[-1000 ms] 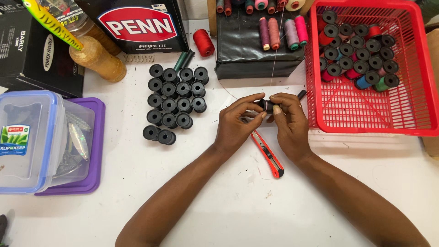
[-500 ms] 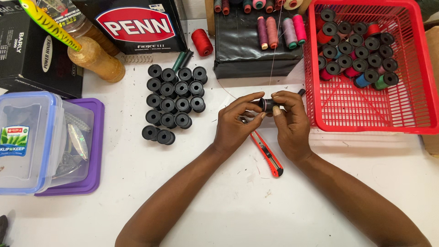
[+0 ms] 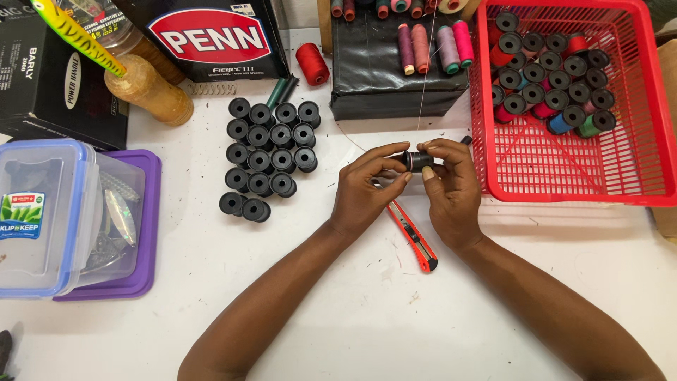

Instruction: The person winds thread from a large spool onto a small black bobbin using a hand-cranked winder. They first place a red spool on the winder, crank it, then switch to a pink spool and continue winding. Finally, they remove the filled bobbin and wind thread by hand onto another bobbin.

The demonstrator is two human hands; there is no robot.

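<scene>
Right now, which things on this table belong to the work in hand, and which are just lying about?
In use:
- black spool, held between left hand and right hand
- thin thread running up from it
- empty black spools
- red basket of wound spools

Lying about:
- orange cutter
- clear lidded tub
- wooden handle
- red thread cone

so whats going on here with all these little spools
A person holds one small black spool between both hands, left hand and right hand, above a white table. A thin thread runs up from it. An orange utility knife lies under the hands. Empty black spools stand grouped to the left; a red basket of wound ones sits on the right.
</scene>
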